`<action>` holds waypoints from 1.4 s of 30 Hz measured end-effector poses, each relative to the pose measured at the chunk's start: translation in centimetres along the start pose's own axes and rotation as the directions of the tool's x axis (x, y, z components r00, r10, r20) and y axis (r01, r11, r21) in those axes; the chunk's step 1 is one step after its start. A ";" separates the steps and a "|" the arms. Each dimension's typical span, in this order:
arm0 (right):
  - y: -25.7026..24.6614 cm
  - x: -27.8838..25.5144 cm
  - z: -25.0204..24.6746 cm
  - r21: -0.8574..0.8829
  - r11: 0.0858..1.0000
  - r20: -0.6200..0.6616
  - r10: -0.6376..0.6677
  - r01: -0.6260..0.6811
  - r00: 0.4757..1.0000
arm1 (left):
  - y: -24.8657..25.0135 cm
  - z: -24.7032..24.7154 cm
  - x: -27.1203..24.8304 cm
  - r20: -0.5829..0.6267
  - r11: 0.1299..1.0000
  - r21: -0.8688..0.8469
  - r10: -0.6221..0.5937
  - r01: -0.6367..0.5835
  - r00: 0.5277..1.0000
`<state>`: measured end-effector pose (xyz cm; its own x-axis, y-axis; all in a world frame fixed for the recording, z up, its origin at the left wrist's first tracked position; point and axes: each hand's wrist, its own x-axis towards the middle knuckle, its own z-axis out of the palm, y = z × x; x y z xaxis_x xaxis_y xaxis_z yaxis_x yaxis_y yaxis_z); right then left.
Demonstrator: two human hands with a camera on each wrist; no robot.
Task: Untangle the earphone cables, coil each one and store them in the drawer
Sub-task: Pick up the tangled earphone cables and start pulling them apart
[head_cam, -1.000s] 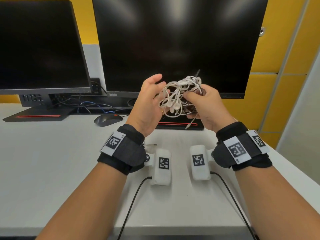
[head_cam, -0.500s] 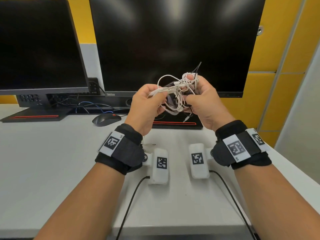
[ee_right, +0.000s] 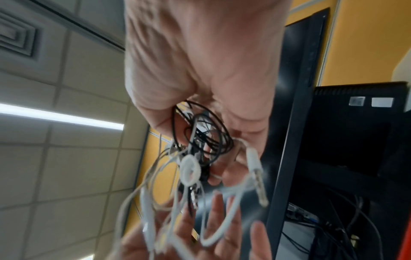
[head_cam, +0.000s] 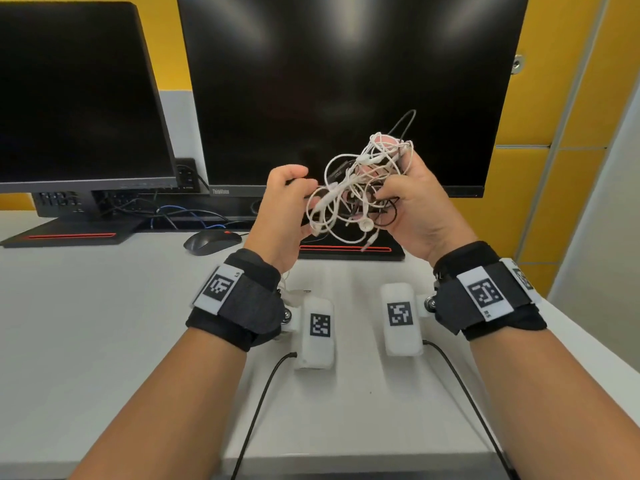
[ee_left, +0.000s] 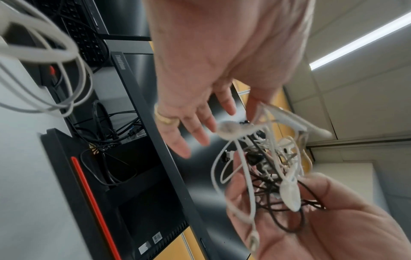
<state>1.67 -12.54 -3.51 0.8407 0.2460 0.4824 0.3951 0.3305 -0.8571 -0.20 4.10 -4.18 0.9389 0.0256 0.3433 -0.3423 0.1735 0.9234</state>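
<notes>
Earphone tangle (head_cam: 360, 188) gripped in R hand (head_cam: 412, 209), L hand (head_cam: 284, 209) pinching white strand

Bright, even indoor light from ceiling strip lamps (ee_right: 62, 117) — soft glare streaks on the big monitor (head_cam: 346, 81), faint shadows on the table (head_cam: 86, 323). Sharp in the head view; motion-blurred cables (ee_right: 177, 193) and fingers (ee_left: 189, 140) in both wrist views — edges bowed.

An office: two black monitors (head_cam: 346, 91) stand on a white desk (head_cam: 86, 323), a mouse (head_cam: 211, 241) just before them, cabling behind, yellow wall panels (head_cam: 571, 98) beyond, ceiling tiles (ee_right: 66, 158) with strip lighting overhead.
</notes>
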 end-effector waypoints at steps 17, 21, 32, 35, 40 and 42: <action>0.3 -0.3 -0.1 -0.412 0.906 -0.048 0.081 -0.093 0.996 | -0.5 0.0 0.0 -0.010 0.997 0.072 -0.002 0.002 1.000; 0.2 -0.5 0.0 -0.352 0.934 0.000 0.073 -0.068 0.997 | -0.2 0.4 -0.7 0.147 0.988 0.143 -0.080 0.059 0.986; 0.1 -0.5 -0.1 -0.420 0.895 0.024 0.176 -0.151 0.984 | -0.7 0.5 -0.2 0.122 0.999 0.038 0.015 -0.020 0.992; -0.2 -0.4 -0.4 -0.406 0.900 -0.077 0.140 -0.159 0.987 | -1.0 0.2 0.2 -0.041 0.996 0.088 0.029 -0.025 0.999; -0.3 -0.2 -0.8 -0.402 0.892 -0.217 0.125 -0.205 0.968 | -0.8 -0.1 0.4 -0.140 0.999 0.047 0.030 -0.024 0.990; -0.3 -0.1 -0.8 -0.403 0.890 -0.220 0.133 -0.214 0.966 | -0.6 -0.1 0.2 -0.111 1.000 0.012 0.014 -0.013 0.994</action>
<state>1.73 -13.39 -3.47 0.9463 0.0813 0.3130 0.3212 -0.1252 -0.9387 0.22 4.10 -4.62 0.9321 0.1368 0.3354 -0.3550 0.1609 0.9209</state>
